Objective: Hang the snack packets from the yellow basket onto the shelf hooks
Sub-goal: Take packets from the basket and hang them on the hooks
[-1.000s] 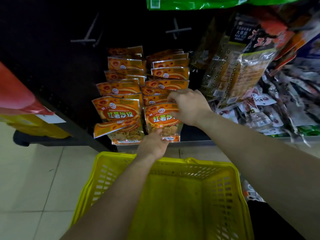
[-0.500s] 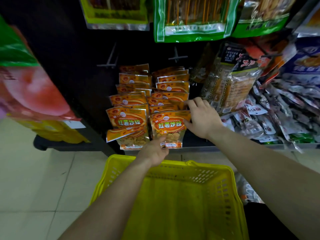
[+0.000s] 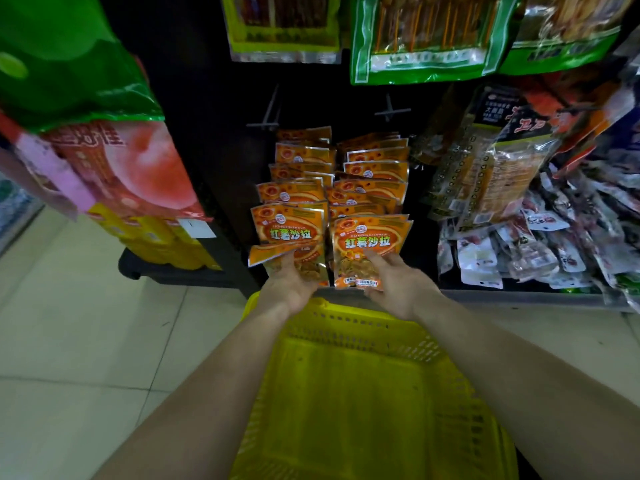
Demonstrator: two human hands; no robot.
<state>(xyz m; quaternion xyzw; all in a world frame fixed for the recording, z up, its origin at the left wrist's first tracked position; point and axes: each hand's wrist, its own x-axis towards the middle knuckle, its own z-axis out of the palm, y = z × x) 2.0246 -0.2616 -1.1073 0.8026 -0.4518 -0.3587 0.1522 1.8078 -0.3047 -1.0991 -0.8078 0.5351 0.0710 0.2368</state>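
Evidently light, crinkly, slippery foil, the orange snack packets (image 3: 369, 188) hang at 12 o'clock from the yellow basket (image 3: 346, 317). The right hand (image 3: 401, 289) lays spread fingers (image 3: 375, 259) on one packet's foot. The left hand (image 3: 289, 285) touches another, grip unclear. Best held by the stiff top seam.

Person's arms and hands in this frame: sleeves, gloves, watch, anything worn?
Nothing worn shows. The left hand and right hand are ungloved, no rings or watch visible. The left forearm and right forearm are bare to the frame edge; no sleeve in view.
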